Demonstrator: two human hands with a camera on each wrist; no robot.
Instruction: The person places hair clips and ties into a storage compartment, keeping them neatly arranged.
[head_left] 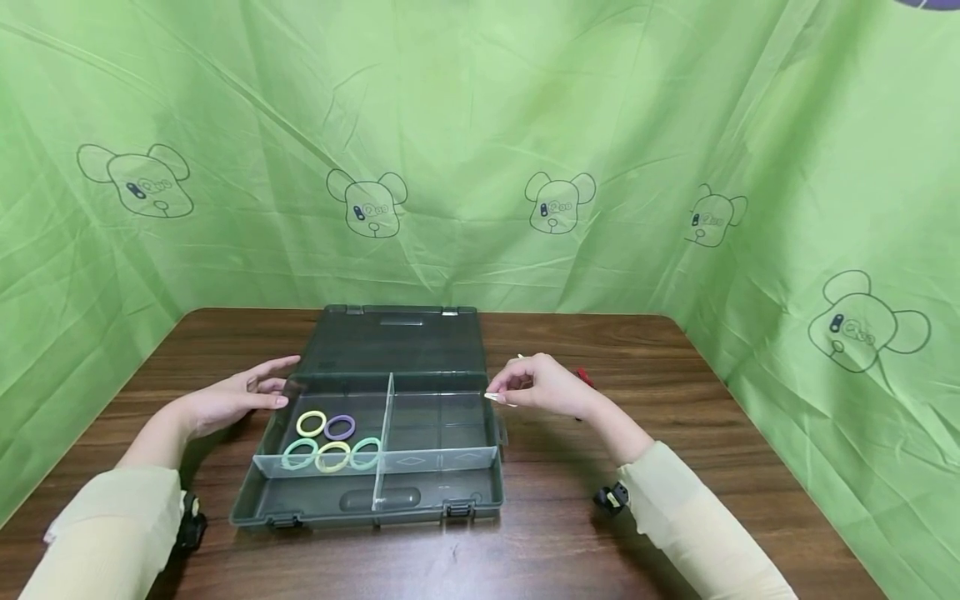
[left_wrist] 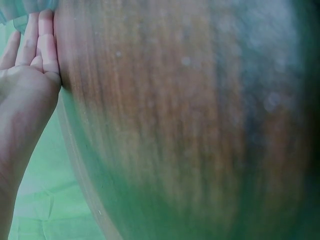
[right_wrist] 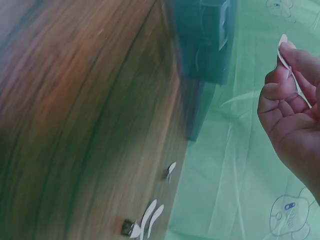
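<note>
Right hand [head_left: 538,384] is pinching a slim white piece [head_left: 491,397] at the gray divided box's [head_left: 442,421] right edge | left hand [head_left: 231,400] is resting at its left edge, fingers loosely extended, gripping nothing | box is lying open on table [head_left: 555,533]

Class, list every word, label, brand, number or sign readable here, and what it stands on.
No text can be read for certain.
Green curtain: lettering inside the printed bear heads, too small and blurred to read.
Grey case: no readable text.
</note>
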